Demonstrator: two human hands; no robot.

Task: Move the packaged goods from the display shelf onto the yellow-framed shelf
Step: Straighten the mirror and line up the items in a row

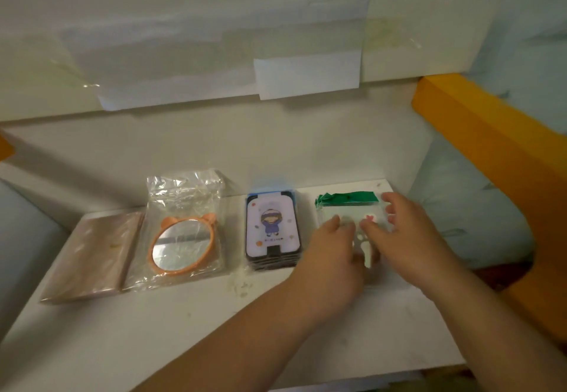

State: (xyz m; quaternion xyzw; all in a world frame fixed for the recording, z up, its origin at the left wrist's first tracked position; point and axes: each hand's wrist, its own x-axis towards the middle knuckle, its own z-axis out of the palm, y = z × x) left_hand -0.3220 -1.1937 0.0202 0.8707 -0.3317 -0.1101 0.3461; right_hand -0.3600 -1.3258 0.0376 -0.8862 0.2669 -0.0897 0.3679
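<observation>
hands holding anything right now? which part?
Both the left hand and right hand rest on the clear green-topped packet, fingers over its front face; a closed grip cannot be told.

The flat shelf board [190, 324] is white, its side frame bar [478, 133] yellow-orange. A flat wrapped packet [92, 253] is dull pinkish brown. The round cat-eared mirror [183, 242] has an orange rim inside clear plastic. The stacked rectangular cases [273, 232] are black-edged, with a pale lilac face bearing a cartoon figure. The clear packet [349, 207] has a green top strip
</observation>
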